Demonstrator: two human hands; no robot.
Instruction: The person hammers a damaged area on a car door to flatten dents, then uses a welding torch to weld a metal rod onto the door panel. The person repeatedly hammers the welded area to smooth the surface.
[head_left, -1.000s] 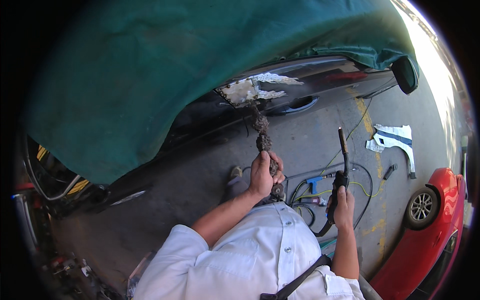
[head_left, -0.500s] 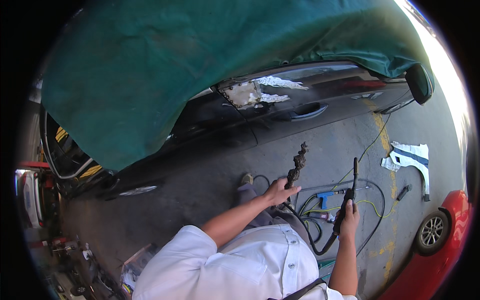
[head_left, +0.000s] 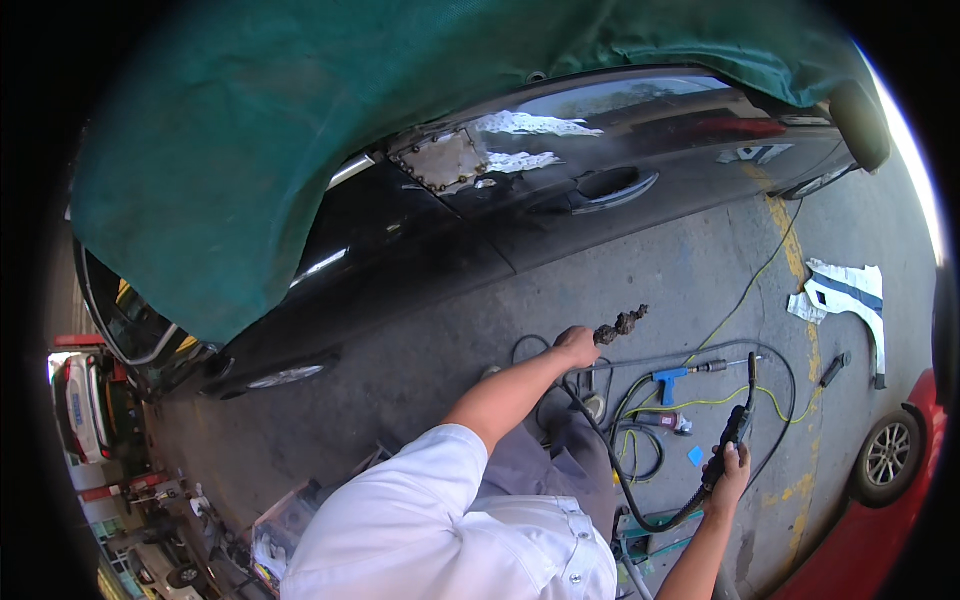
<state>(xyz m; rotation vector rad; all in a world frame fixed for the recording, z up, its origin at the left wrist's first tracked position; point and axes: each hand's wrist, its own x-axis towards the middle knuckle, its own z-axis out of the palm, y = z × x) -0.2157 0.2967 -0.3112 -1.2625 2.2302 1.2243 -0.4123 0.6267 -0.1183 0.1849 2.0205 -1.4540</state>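
Torch above grey, yellow-lined workshop floor.

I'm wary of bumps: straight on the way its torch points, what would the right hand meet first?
Probably the dark car's side, ahead of the torch in the right hand; if it tilts down, the floor instead. Depth is unclear.

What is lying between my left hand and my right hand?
In the head view, the floor between left hand and right hand shows a blue pistol-grip tool, what seems an angle grinder, a blue square and looping cables.
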